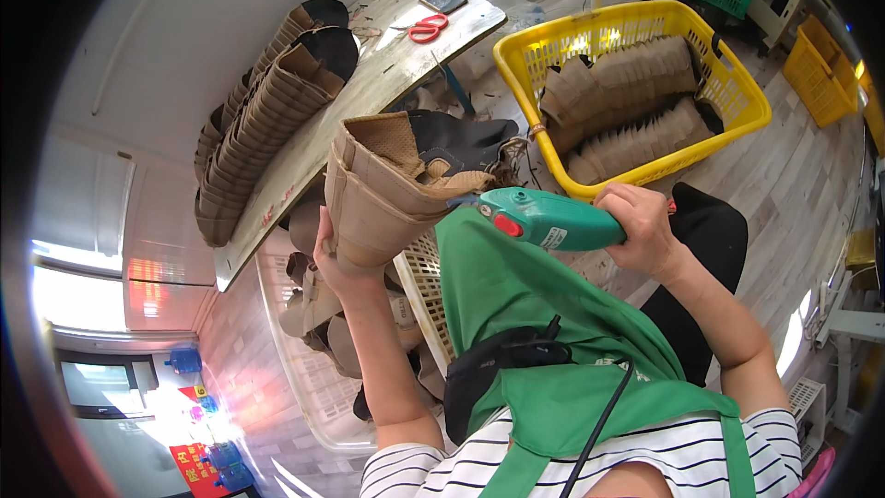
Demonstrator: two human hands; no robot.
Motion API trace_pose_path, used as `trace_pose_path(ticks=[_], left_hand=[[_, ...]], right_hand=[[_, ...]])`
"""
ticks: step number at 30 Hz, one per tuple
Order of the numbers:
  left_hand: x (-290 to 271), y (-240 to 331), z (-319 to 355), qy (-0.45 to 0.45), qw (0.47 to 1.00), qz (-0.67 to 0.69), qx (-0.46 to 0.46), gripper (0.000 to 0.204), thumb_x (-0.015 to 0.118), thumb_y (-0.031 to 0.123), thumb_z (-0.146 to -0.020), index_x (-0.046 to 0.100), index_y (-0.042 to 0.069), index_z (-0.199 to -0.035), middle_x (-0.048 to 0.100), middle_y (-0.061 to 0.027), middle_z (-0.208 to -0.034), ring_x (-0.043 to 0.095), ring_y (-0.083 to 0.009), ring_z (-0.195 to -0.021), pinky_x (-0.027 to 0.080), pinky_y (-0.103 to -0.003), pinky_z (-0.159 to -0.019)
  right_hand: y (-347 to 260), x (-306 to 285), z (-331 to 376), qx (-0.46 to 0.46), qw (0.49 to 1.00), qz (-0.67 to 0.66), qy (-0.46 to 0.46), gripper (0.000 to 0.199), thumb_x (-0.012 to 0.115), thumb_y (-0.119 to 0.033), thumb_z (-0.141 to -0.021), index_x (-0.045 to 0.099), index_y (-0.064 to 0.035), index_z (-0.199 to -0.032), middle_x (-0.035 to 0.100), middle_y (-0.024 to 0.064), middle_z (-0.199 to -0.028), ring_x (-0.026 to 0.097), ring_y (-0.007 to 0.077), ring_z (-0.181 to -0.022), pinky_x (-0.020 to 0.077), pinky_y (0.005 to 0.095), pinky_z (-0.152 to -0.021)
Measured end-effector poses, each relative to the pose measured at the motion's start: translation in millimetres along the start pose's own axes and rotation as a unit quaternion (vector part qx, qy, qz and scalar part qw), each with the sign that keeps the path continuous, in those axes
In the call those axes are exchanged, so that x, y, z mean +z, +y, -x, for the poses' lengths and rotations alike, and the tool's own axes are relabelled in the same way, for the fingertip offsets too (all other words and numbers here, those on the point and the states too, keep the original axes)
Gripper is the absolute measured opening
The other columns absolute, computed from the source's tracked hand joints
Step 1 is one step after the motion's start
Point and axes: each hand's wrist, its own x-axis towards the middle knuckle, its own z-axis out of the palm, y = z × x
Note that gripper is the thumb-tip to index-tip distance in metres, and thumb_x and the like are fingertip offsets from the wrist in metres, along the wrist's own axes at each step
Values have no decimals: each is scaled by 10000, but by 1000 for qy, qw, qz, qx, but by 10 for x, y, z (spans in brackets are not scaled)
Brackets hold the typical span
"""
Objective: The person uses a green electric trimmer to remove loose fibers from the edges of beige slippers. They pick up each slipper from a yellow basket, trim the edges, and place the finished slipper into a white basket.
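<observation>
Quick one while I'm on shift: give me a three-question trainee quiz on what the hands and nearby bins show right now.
1. True or false: the right hand grips a teal handheld power tool whose nose points at the stack of tan shoe pieces.
2. Which hand holds that stack up? A. left hand B. right hand C. both
3. Fill in: the basket holding more tan pieces is coloured ____.

Key
1. True; the tool's tip meets the stack near its dark part.
2. A; the left hand grips it from below.
3. Yellow; it sits on the floor beyond the tool.
</observation>
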Motion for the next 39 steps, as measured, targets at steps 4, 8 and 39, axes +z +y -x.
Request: trace_pose_path(ticks=[4,8,39], left_hand=[[-42,-175,88,54,998,-20,38,399,529,262,-976,549,27,-1298,583,-123,-1323,543,-309,-1222,399,-510,-1058],[-247,-297,137,-49,998,-19,28,521,600,217,-920,457,32,-1385,551,-126,-1355,515,-324,-1249,368,-509,-1090],[-310,-924,264,-118,784,-545,273,299,675,-94,-801,654,-9,-1087,691,-65,-1072,645,-161,-991,501,-319,-878]], right_hand=[[-149,36,-6,43,997,-63,9,252,691,-1,-593,538,-6,-793,575,138,-749,602,340,-686,478,370,-599],[-262,1,-24,75,992,-99,-6,279,732,-48,-611,536,-1,-804,549,139,-734,592,342,-676,462,379,-585],[-528,24,-52,293,921,-253,-31,393,807,-203,-742,635,20,-1016,659,173,-930,650,309,-833,501,375,-761]])
